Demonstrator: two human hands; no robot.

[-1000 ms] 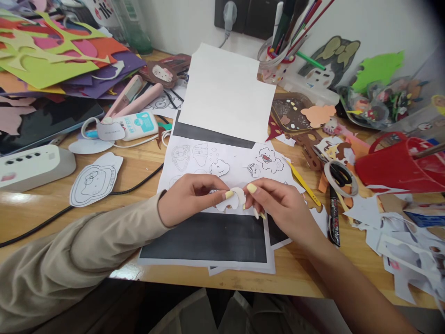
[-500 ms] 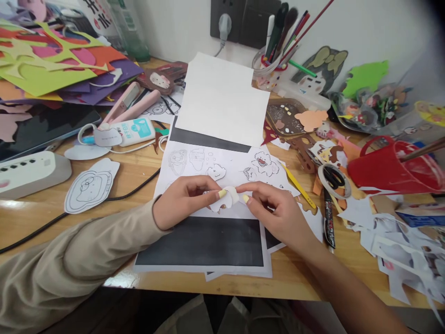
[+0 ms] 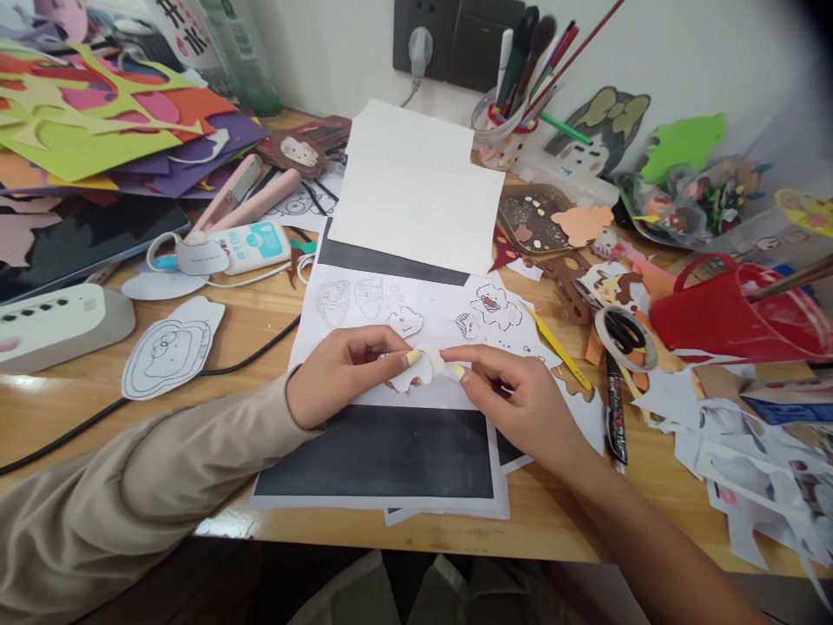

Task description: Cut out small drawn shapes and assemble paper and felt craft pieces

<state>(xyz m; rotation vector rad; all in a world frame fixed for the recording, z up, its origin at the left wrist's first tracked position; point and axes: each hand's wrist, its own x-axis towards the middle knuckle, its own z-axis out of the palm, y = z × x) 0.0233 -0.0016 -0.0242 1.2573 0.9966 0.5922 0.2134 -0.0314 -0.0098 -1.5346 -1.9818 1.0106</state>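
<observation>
Both hands meet over the middle of a wooden table (image 3: 260, 321): the left hand (image 3: 342, 373) and right hand (image 3: 514, 399) each pinch, with thumb and forefinger closed, one side of a small white paper cutout (image 3: 422, 368) held just above a printed sheet of line drawings (image 3: 416, 304). Under the wrists lies a sheet with a large black rectangle (image 3: 383, 451), reaching close to the near table edge. Beyond the hands a blank white sheet (image 3: 416, 187) lies flat. Left of the left hand are a black cable (image 3: 247, 351), a cutout drawing (image 3: 170, 347), and farther off a stack of coloured paper (image 3: 117, 113). Just right of the right hand lie a yellow tool (image 3: 560, 349), a black marker (image 3: 613, 404) and a tape roll (image 3: 625, 334), then a heap of paper scraps (image 3: 735, 434). A tipped red bucket (image 3: 735, 317) sits farther right; a clear cup (image 3: 508, 130) beyond holds pens and brushes.
</observation>
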